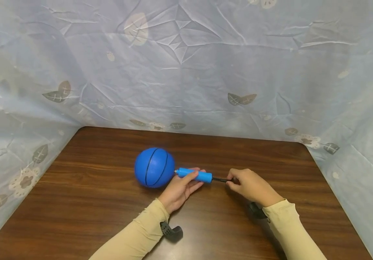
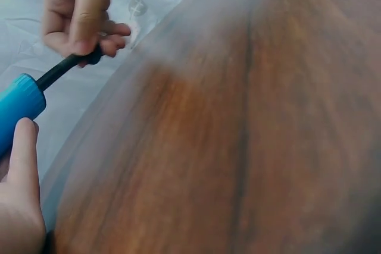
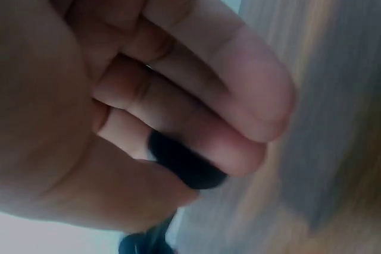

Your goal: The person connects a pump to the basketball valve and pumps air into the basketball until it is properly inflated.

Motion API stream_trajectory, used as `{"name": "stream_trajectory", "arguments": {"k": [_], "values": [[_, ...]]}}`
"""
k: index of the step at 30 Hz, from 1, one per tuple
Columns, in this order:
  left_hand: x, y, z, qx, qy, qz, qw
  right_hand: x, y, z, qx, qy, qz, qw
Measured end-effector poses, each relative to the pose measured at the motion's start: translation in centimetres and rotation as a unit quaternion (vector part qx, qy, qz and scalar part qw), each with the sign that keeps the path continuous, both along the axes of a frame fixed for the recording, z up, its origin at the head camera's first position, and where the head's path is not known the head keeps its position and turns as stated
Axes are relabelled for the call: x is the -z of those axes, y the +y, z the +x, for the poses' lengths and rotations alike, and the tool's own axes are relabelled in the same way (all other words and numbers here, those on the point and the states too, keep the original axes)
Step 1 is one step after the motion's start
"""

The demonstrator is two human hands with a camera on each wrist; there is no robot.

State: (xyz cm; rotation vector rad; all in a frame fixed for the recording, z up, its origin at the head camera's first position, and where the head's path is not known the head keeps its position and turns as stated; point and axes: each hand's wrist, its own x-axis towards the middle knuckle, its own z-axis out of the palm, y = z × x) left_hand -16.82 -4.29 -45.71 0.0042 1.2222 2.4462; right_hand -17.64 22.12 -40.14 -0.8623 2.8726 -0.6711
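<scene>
A blue mini basketball [image 1: 154,168] with black seams sits on the table in the head view. My left hand [image 1: 180,189] holds the blue barrel of a hand pump [image 1: 205,177], thumb on top and fingers beneath. A short metal tip [image 1: 175,171] at the pump's left end meets the ball's right side. From the other end a black rod [image 2: 56,74] sticks out. My right hand [image 1: 251,186] pinches the black handle [image 3: 187,162] at the rod's end between thumb and fingers.
The brown wood-grain table [image 1: 92,202] has rounded far corners. A pale, leaf-patterned curtain [image 1: 186,79] hangs along its back and both sides. Black wrist straps [image 1: 172,233] sit over the light sleeves [image 1: 134,234].
</scene>
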Motion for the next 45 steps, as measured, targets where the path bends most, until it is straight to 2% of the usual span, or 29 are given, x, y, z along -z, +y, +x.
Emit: {"name": "stream_trajectory", "arguments": {"k": [4,9,15,18,26,32,37,42,45], "values": [[0.0,-0.2,0.0,-0.008,-0.012,0.013,0.9998,-0.2,0.8,-0.1,0.007,-0.003,0.015,1.0],[0.1,-0.3,0.0,-0.01,-0.013,0.024,0.9996,-0.1,-0.1,-0.1,0.003,0.03,-0.003,1.0],[0.1,-0.1,0.1,0.018,-0.014,0.024,0.9994,0.6,-2.4,0.5,-0.001,0.093,-0.025,0.995],[0.2,0.2,0.2,0.025,-0.011,0.02,0.9994,0.8,-3.1,1.1,-0.008,0.108,-0.035,0.994],[0.3,0.6,0.1,0.025,-0.001,0.005,0.9997,0.6,-3.1,1.4,0.016,0.083,-0.018,0.996],[0.1,0.4,0.0,0.031,0.012,-0.013,0.9994,0.0,-2.2,1.3,0.035,0.017,0.025,0.999],[0.0,0.1,0.0,0.014,0.011,-0.005,0.9998,-0.8,-0.7,1.1,0.054,-0.017,0.05,0.997],[0.0,-0.1,0.0,0.004,-0.002,0.008,1.0,-1.3,0.0,1.0,0.04,-0.013,0.055,0.998],[0.0,-0.1,0.0,0.005,-0.004,0.013,0.9999,-1.3,-0.2,0.9,0.031,0.015,0.056,0.998]]}}
